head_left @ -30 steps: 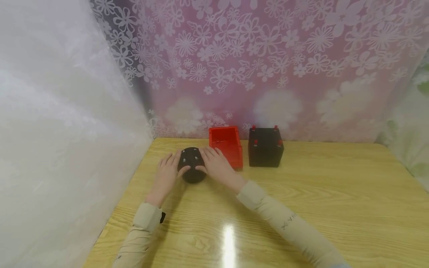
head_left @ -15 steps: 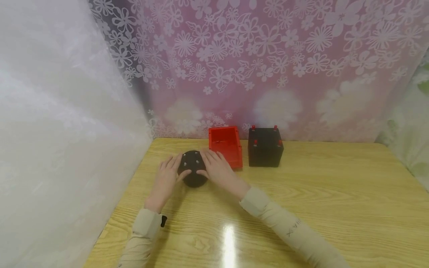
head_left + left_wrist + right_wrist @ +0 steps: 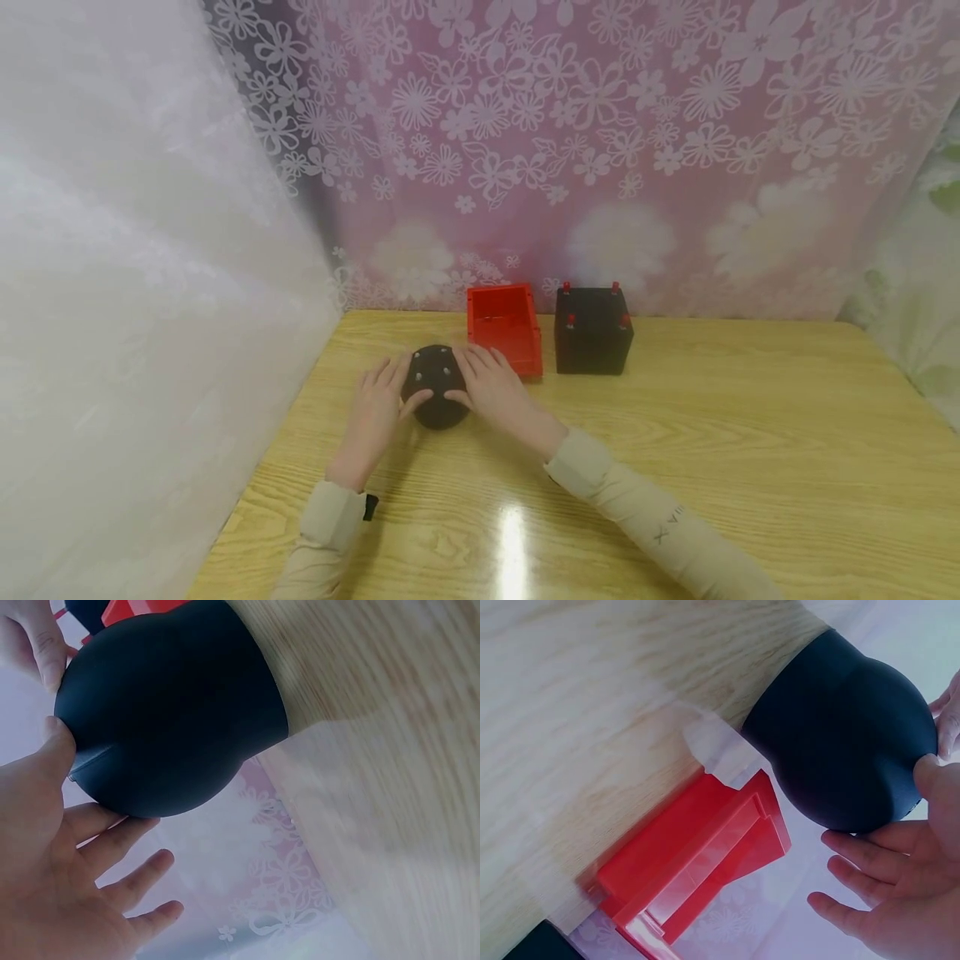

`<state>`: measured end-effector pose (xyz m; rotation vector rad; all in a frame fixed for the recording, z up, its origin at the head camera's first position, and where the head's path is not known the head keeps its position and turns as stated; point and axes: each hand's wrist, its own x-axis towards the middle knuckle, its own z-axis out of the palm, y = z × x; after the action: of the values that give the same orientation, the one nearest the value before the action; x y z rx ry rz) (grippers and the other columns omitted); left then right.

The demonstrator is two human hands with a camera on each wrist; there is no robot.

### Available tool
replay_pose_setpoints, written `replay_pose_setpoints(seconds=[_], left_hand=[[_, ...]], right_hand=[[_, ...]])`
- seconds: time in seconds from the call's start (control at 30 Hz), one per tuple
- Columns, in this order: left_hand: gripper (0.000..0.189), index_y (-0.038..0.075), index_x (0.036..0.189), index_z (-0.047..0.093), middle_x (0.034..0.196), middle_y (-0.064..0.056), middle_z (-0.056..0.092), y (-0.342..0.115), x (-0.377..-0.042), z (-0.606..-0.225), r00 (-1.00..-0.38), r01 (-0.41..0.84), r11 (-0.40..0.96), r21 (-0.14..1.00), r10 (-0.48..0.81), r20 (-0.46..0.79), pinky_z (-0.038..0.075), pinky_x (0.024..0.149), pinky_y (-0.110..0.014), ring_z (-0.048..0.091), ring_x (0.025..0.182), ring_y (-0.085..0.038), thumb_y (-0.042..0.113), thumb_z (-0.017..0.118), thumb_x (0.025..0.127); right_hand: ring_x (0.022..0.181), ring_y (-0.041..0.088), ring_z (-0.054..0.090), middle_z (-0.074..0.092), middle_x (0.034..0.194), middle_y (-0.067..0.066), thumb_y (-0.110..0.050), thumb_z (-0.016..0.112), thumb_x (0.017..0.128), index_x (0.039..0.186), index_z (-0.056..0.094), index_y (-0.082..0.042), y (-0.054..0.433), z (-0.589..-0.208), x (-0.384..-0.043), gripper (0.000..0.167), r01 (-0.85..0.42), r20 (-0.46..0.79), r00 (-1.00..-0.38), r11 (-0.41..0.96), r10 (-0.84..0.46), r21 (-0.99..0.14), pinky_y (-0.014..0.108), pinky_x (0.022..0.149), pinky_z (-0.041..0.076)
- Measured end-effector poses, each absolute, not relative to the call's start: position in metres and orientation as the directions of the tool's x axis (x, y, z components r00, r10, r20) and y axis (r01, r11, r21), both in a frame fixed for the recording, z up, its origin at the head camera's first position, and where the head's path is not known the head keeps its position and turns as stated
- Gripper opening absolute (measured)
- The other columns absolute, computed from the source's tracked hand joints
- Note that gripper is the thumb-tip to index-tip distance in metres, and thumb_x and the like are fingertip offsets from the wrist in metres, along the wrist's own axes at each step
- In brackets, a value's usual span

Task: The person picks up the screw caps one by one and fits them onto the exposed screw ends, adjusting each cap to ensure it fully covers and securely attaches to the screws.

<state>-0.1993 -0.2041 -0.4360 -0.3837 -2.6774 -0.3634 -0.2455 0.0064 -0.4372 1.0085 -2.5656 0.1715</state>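
A black rounded object (image 3: 435, 387) with a bulging body and several small pale pegs on top stands at the table's left side in the head view. My left hand (image 3: 377, 408) holds its left side, thumb on the near edge and fingers along the flank. On the opposite side my right hand (image 3: 498, 392) grips it the same way, its thumb close to the left one. In the left wrist view the object's smooth dark body (image 3: 165, 705) fills the upper left, thumb and forefinger on its edge. The right wrist view shows its flat base (image 3: 784, 679) at the tabletop.
Right behind my right hand sits an open red bin (image 3: 517, 346). Beside it stands a black box (image 3: 594, 342) with several red-topped pegs at its upper corners. A floral curtain (image 3: 525, 167) hangs at the back of the wooden table (image 3: 712, 433), and white sheeting (image 3: 150, 292) on the left.
Both hands and the black rounded object have shifted together a short way toward me and slightly right. The red bin and black box have stayed put.
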Motion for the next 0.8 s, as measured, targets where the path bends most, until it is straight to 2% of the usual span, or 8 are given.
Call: replay_pose_setpoints(seconds=[0.43,0.8], left_hand=[[0.071,-0.007,0.139,0.055,0.134,-0.025,0.063,-0.195,-0.189,-0.441,-0.795,0.385,0.911,0.147,0.246,0.554,0.042,0.108,-0.058,0.057,0.123,-0.047,0.035,0.077,0.087],[0.072,-0.005,0.143,0.052,0.139,-0.024,0.059,-0.186,-0.180,-0.441,-0.814,0.385,0.904,0.187,0.237,0.531,0.042,0.108,-0.061,0.055,0.127,-0.047,0.038,0.075,0.090]], right_hand=[[0.134,0.034,0.053,0.056,0.144,0.020,-0.048,0.063,0.098,0.147,0.048,0.004,0.016,-0.443,-0.234,0.074,-0.679,0.420,-0.648,0.732,-0.635,0.058,0.051,0.114,0.040],[0.136,0.035,0.050,0.055,0.145,0.021,-0.047,0.063,0.097,0.148,0.047,0.003,0.027,-0.444,-0.225,0.073,-0.676,0.405,-0.671,0.736,-0.621,0.009,0.052,0.115,0.038]])
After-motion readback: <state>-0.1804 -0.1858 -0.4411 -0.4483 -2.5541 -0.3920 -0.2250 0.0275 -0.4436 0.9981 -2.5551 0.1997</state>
